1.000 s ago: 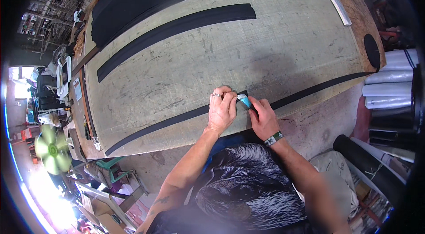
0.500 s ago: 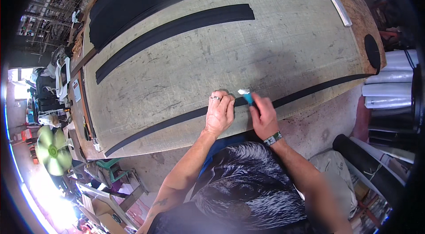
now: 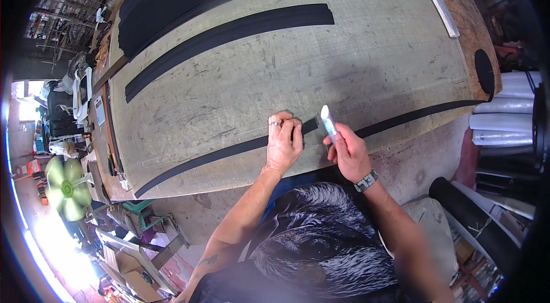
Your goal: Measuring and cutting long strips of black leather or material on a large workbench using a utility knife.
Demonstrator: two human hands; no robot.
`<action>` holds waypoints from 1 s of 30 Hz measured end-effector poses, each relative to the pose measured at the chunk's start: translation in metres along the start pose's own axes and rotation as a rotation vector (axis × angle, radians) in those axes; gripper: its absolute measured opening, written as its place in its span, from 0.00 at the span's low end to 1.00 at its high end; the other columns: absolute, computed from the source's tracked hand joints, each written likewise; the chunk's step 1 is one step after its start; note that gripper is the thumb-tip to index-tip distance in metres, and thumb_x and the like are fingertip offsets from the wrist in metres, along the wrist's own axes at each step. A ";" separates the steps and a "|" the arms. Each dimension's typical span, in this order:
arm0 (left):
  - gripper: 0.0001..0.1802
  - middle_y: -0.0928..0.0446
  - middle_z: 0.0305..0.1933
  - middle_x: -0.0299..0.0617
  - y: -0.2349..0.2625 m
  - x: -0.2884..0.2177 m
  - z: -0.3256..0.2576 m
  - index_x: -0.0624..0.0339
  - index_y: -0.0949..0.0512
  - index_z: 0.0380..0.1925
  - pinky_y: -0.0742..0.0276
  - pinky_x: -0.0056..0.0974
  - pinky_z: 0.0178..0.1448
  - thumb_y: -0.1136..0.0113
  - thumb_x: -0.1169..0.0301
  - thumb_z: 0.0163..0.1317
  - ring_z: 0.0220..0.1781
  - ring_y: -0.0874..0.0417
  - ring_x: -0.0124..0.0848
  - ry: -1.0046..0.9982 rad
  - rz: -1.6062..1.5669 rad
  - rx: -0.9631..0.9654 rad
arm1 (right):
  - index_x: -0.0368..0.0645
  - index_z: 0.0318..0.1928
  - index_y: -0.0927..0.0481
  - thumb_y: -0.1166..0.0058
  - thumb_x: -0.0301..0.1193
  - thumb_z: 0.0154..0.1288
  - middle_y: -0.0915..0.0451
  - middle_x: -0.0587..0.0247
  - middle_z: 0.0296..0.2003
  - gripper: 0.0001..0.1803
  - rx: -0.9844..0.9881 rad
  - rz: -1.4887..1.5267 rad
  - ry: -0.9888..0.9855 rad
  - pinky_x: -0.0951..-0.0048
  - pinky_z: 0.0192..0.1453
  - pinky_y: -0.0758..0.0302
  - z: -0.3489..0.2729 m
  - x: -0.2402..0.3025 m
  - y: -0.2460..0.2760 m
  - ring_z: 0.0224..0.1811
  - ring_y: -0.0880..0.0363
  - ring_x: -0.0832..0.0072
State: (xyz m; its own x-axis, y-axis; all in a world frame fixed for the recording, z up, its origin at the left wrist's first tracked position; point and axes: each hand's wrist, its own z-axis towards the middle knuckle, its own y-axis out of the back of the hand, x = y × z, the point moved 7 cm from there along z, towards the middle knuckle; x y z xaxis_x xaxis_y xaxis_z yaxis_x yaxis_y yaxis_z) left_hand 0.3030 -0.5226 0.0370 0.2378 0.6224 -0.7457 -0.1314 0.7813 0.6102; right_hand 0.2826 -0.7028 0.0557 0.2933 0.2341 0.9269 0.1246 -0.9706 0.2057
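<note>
The right hand (image 3: 350,152) edged toward three o'clock; on the table (image 3: 258,74), a black strip (image 3: 229,152) ran eight-to-two beneath the nearer left hand (image 3: 281,147), fingers (image 3: 288,129) curled, hold unclear to me, its end ten o'clock from right fingers gripping a white-tipped tool (image 3: 329,122).
</note>
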 end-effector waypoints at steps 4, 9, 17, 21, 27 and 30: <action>0.05 0.29 0.46 0.53 0.000 0.000 0.001 0.65 0.23 0.35 0.26 0.47 0.54 0.40 0.82 0.59 0.49 0.26 0.50 0.004 -0.007 -0.008 | 0.37 0.50 0.25 0.55 0.29 0.77 0.18 0.63 0.28 0.10 0.099 -0.085 -0.093 0.75 0.23 0.25 0.003 -0.001 -0.012 0.19 0.22 0.79; 0.05 0.28 0.47 0.54 0.001 -0.001 0.001 0.65 0.23 0.36 0.26 0.47 0.54 0.40 0.81 0.59 0.50 0.25 0.50 -0.014 0.005 -0.011 | 0.37 0.47 0.25 0.55 0.29 0.77 0.19 0.63 0.25 0.09 0.088 -0.093 -0.051 0.74 0.22 0.26 -0.002 0.011 -0.015 0.17 0.22 0.78; 0.05 0.27 0.49 0.56 0.000 -0.002 0.000 0.64 0.23 0.36 0.25 0.48 0.55 0.41 0.82 0.59 0.50 0.24 0.52 -0.034 -0.063 0.022 | 0.38 0.56 0.28 0.55 0.25 0.72 0.17 0.52 0.26 0.15 0.135 -0.230 -0.039 0.59 0.37 0.19 0.008 -0.012 -0.026 0.30 0.13 0.60; 0.06 0.27 0.51 0.53 0.001 -0.005 0.002 0.63 0.24 0.37 0.26 0.48 0.56 0.41 0.80 0.59 0.51 0.25 0.51 -0.074 -0.057 0.047 | 0.39 0.61 0.29 0.55 0.23 0.73 0.17 0.61 0.26 0.18 0.137 -0.183 -0.030 0.70 0.25 0.22 0.011 -0.021 -0.027 0.18 0.19 0.75; 0.04 0.27 0.50 0.55 0.000 -0.006 0.003 0.63 0.24 0.35 0.27 0.49 0.56 0.41 0.79 0.60 0.51 0.25 0.52 -0.077 -0.041 0.085 | 0.40 0.63 0.31 0.56 0.23 0.73 0.17 0.60 0.27 0.20 0.192 -0.144 -0.160 0.70 0.26 0.21 0.012 -0.022 -0.029 0.19 0.20 0.75; 0.07 0.27 0.49 0.54 0.003 -0.007 0.005 0.63 0.23 0.37 0.28 0.50 0.56 0.39 0.79 0.58 0.51 0.25 0.51 -0.077 -0.007 0.100 | 0.41 0.60 0.29 0.55 0.25 0.70 0.15 0.49 0.29 0.19 0.161 -0.232 -0.071 0.56 0.42 0.19 0.015 -0.025 -0.027 0.33 0.13 0.55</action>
State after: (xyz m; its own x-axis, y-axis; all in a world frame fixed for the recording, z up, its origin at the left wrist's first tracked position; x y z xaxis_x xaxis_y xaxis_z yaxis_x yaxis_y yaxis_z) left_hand 0.3062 -0.5244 0.0454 0.3124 0.6081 -0.7298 -0.0338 0.7749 0.6312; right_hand 0.2861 -0.6817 0.0219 0.3044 0.4573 0.8356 0.3433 -0.8710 0.3515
